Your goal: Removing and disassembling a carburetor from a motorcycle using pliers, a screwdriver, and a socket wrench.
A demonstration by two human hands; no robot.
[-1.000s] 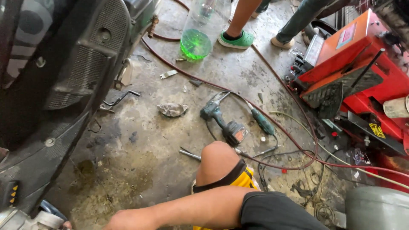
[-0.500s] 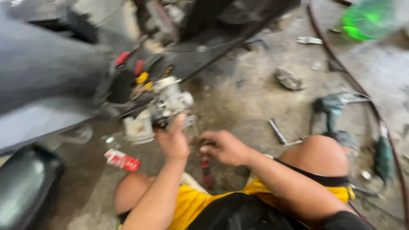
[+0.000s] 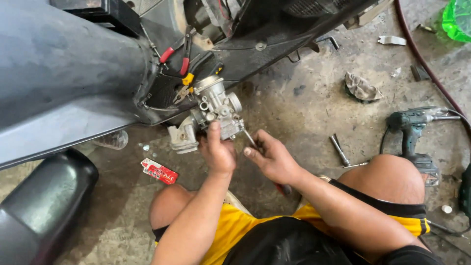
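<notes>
A silver metal carburettor [image 3: 208, 113] hangs at the underside of a grey scooter body [image 3: 68, 83]. My left hand [image 3: 217, 149] grips it from below, thumb up against its side. My right hand [image 3: 274, 159] holds a screwdriver [image 3: 251, 140] whose thin shaft points up-left into the carburettor; its red handle end shows under my palm. Red-handled pliers [image 3: 182, 61] lie in the open scooter bay just above. My bare knees and yellow shorts fill the bottom of the view.
On the stained concrete floor lie a small red packet [image 3: 159, 171], a crumpled rag [image 3: 362, 88], a metal socket tool [image 3: 339, 150] and a teal power drill [image 3: 414, 132]. A black seat [image 3: 41, 206] sits bottom left. A red hose [image 3: 422, 59] and a green bag [image 3: 457, 19] are top right.
The view swung left from the tool-strewn floor to the scooter underside. Both hands came up to the carburettor, and the view is now closer and steadier.
</notes>
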